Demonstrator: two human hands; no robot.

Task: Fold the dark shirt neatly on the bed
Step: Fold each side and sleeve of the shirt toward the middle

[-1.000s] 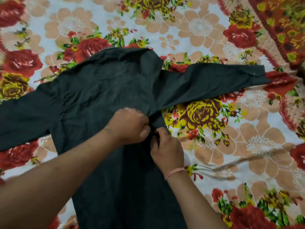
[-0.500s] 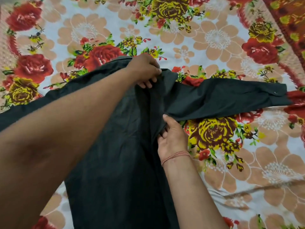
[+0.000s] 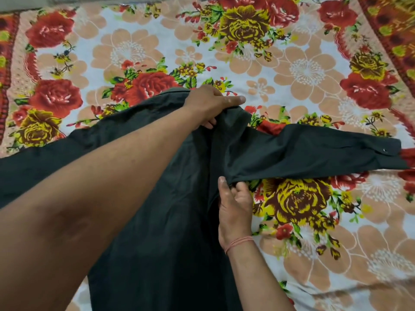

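Observation:
The dark shirt [image 3: 175, 198] lies spread on the flowered bed sheet [image 3: 303, 70], its body running toward me. One sleeve [image 3: 314, 153] stretches to the right, and its cuff [image 3: 386, 149] shows a metal snap. The other sleeve runs off the left edge. My left hand [image 3: 211, 104] reaches across to the shirt's top right shoulder and grips the cloth there, the forefinger pointing right. My right hand [image 3: 233, 203] pinches the shirt's right edge under the armpit, thumb on top. My left forearm hides much of the shirt's upper left.
The bed sheet with red, yellow and peach flowers fills the view. Its red patterned border [image 3: 390, 25] runs along the far right, and another border strip [image 3: 6, 63] runs down the left edge. Nothing else lies on it.
My left hand moved from the shirt's middle up to the top right shoulder and took hold there. My right hand kept its hold at the armpit edge. The view shifted slightly.

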